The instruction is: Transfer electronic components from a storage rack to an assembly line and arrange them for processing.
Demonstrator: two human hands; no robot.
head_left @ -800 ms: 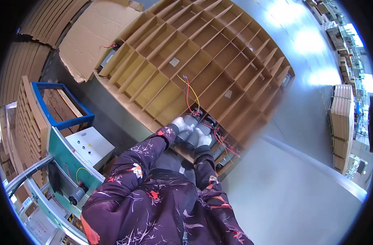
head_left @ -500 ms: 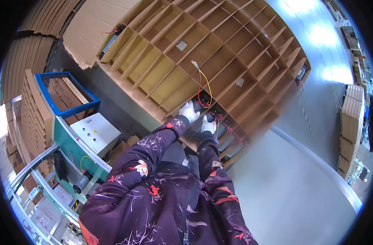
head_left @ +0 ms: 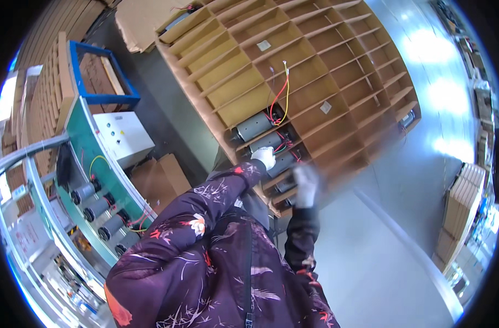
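Note:
A large cardboard divider box [head_left: 337, 82] holds a row of grey cylindrical motors [head_left: 255, 128] in its near compartments. Red and yellow wires [head_left: 287, 90] rise from the far end of the leftmost motor and lie over the dividers. My left hand [head_left: 264, 157], in a white glove, rests low over the second and third motors with its fingers curled; what they hold, if anything, is hidden. Smeared by motion, my gloved right hand [head_left: 305, 186] is above the near right end of the row. Its fingers cannot be made out.
Left of me, a green bench [head_left: 91, 158] carries more grey motors [head_left: 99, 208], with a white control box [head_left: 122, 134] and a blue frame [head_left: 104, 99] beside it. An open carton [head_left: 161, 183] stands below. Stacked cardboard [head_left: 461, 210] is at the right.
Both hands have come up out of the compartments, the right moving toward me and to the right. The leftmost motor now lies uncovered. My view has shifted, showing motors on the bench.

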